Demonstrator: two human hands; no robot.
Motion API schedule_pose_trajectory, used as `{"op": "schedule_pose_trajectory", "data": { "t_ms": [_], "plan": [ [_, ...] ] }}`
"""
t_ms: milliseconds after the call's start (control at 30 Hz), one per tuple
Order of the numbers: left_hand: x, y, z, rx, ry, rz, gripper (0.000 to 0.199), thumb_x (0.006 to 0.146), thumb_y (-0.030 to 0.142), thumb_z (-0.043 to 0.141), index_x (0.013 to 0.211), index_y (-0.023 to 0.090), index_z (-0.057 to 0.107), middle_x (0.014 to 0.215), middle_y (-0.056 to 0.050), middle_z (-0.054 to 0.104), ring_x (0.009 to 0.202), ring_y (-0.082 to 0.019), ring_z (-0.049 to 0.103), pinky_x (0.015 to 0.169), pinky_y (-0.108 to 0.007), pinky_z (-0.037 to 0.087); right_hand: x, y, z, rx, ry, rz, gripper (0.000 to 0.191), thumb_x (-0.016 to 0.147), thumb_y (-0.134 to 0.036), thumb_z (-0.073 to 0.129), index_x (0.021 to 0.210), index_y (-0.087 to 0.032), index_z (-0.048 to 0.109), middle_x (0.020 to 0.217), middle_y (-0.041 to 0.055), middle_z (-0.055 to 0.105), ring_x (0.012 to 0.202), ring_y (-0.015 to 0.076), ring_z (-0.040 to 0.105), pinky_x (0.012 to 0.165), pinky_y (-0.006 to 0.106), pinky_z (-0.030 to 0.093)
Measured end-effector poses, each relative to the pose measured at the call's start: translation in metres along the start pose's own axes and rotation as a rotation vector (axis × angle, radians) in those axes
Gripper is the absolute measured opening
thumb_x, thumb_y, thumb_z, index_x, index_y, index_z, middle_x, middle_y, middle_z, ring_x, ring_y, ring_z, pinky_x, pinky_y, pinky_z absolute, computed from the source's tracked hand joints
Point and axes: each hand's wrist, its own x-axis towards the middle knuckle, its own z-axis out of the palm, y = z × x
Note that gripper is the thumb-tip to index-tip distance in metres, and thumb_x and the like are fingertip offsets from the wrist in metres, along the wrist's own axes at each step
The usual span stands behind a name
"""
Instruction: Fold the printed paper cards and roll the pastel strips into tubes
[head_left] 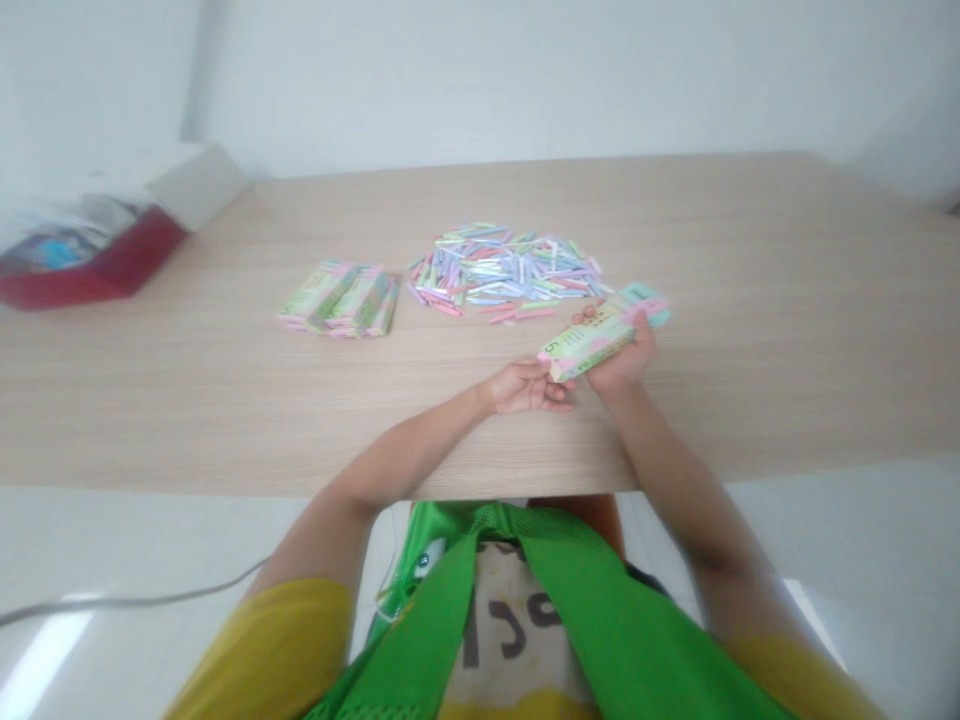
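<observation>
a folded bundle of pastel paper notes (596, 340) (a printed 5 is showing near one end) is lying in the right hand (628, 362), whose grip is closing narrowly around it, its long axis slanting from lower left to upper right. the left hand (527, 388), open, is resting nearer the bundle's lower end, just beside it. farther out, the wooden tabletop (225, 400) is carrying one stack of folded notes (339, 298) and one loose heap of pastel strips (502, 268), too many to count, while one red box (90, 265) is sitting off at the far left.
</observation>
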Motion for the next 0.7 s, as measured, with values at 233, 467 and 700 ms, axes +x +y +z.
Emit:
{"op": "schedule_pose_trajectory", "data": {
  "t_ms": [233, 467, 700],
  "plan": [
    [0.004, 0.0, -0.006, -0.033, -0.111, -0.106, 0.016, 0.091, 0.02, 0.056, 0.104, 0.013, 0.062, 0.081, -0.006, 0.061, 0.066, -0.015, 0.06, 0.085, -0.043, 0.054, -0.009, 0.002, 0.006, -0.015, 0.022, -0.151, 0.035, 0.081, -0.061, 0.053, 0.086, -0.028, 0.058, 0.079, 0.0005, 0.059, 0.07, 0.0185, 0.058, 0.077, 0.041, 0.054],
    [0.011, -0.007, -0.015, 0.002, -0.102, -0.167, 0.011, 0.09, 0.019, 0.054, 0.093, 0.013, 0.062, 0.067, -0.003, 0.057, 0.061, -0.015, 0.057, 0.077, -0.037, 0.054, -0.02, 0.009, 0.015, -0.26, -0.139, -0.302, 0.038, 0.077, -0.067, 0.057, 0.085, -0.029, 0.059, 0.08, 0.0012, 0.054, 0.072, 0.0193, 0.058, 0.081, 0.043, 0.054],
    [0.016, -0.011, -0.014, 0.073, -0.144, -0.207, 0.028, 0.095, 0.021, 0.042, 0.098, 0.006, 0.065, 0.085, -0.019, 0.073, 0.072, -0.023, 0.071, 0.082, -0.043, 0.055, -0.03, 0.006, 0.022, -0.362, -0.144, -0.337, 0.04, 0.08, -0.068, 0.057, 0.093, -0.031, 0.061, 0.081, -0.0001, 0.054, 0.074, 0.0171, 0.056, 0.082, 0.037, 0.056]
  ]
}}
